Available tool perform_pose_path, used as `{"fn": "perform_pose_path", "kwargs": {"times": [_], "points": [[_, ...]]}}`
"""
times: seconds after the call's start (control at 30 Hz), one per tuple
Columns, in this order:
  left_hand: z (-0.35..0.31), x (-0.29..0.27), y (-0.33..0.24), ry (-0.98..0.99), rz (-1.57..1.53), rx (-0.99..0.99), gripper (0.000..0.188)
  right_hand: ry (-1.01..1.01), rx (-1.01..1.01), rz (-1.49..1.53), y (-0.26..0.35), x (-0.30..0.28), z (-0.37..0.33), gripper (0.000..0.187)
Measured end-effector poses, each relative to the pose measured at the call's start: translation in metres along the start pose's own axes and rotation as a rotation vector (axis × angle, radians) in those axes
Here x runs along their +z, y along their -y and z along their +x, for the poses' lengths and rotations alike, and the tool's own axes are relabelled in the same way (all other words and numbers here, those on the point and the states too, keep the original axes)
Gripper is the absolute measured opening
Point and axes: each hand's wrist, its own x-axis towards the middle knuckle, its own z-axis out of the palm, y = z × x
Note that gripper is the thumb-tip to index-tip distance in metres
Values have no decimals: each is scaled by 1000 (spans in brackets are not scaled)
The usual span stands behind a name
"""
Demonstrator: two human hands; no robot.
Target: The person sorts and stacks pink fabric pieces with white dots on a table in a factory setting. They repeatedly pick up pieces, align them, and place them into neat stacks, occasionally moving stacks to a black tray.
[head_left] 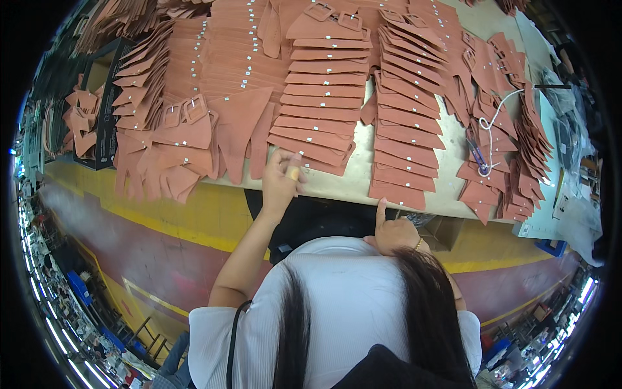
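Overlapping salmon-orange cut pieces, leather-like and bearing small white stickers, lie in a middle column [324, 100] and a right column [407, 152] on the table. At the lower left corner of the middle column is my left hand [283, 178]. Its fingers are curled together, and one wears a yellowish wrap. Whether a piece is pinched in them is hidden. My right hand [393, 233] rests at the table's front edge, below the right column. Its index finger points up to the lowest piece there, seemingly touching its edge; the thumb stands apart, and nothing shows in its grasp.
More stacked pieces [220, 58] spread over the left and back, some with square frame-shaped ends [184, 111]. A black box [103, 97] stands at far left. On the right lie a white cord [497, 117], a purple-handled tool [477, 155] and clear plastic [576, 214]. A cardboard box [444, 230] sits beneath the table.
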Motion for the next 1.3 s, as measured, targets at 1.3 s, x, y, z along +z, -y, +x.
{"fn": "perform_pose_path", "kwargs": {"times": [1.3], "points": [[-15, -53, -27, 569, -110, -276, 40, 37, -154, -202, 3, -12, 9, 74]]}}
